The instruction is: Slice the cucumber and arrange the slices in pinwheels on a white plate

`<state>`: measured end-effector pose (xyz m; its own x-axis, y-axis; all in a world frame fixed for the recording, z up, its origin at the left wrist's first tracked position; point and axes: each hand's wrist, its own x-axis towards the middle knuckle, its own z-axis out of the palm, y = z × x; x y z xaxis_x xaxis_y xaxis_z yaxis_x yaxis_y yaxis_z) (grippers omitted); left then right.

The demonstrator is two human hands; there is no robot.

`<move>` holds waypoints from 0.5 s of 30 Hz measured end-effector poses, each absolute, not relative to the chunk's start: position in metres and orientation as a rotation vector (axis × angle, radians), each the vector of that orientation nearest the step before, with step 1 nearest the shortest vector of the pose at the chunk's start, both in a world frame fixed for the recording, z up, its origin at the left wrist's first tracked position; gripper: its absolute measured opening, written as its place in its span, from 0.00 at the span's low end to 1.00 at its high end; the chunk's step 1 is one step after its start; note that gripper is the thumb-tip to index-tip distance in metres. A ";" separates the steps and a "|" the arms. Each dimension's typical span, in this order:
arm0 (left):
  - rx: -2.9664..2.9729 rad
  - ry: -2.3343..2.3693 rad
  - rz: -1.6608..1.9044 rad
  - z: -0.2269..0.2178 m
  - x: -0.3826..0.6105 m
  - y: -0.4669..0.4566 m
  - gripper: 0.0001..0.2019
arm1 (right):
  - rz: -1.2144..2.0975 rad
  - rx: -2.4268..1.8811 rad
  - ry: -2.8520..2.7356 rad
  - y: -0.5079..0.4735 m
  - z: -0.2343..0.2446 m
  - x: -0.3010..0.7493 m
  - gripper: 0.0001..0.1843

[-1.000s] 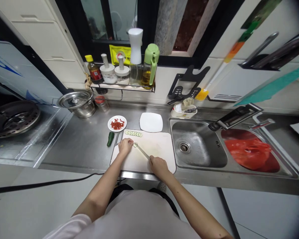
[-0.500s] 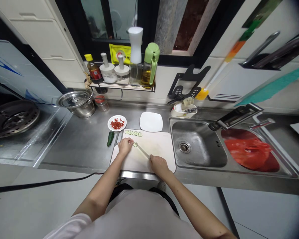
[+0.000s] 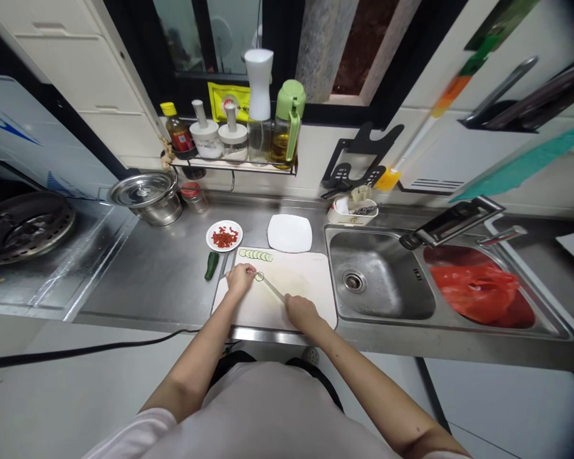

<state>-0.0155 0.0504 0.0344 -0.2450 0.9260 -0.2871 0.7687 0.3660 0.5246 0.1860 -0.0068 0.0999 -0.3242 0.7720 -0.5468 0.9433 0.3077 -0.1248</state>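
On the white cutting board, my right hand is closed around the handle of a knife. Its blade points up and left, with the tip at a single cucumber slice. My left hand is closed, its fingertips pinched at the left edge of that slice. A row of overlapping cucumber slices lies along the board's far left edge. Left of the board, on the steel counter, rests a dark green piece of cucumber.
Behind the board stand a plate of chopped red bits and a white plate. The sink is on the right, with a red plastic bag in its second basin. A lidded pot and a seasoning shelf are farther back.
My right hand and the knife have shifted very slightly up and left. My left hand stays at the slice, and the other things have not moved.
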 end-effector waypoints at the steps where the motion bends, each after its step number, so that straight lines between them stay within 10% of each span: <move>1: 1.462 2.078 0.374 0.035 -0.015 0.050 0.07 | -0.612 1.528 2.197 -0.006 0.099 0.186 0.16; 15: 1.519 2.084 0.371 0.036 -0.013 0.046 0.07 | -0.631 1.533 2.218 -0.010 0.096 0.192 0.17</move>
<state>-0.0134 0.0456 0.0362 -0.2275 0.9400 -0.2541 0.7945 0.3301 0.5097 0.1918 -0.0102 0.0962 -0.3391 0.7737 -0.5351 0.9395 0.3075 -0.1508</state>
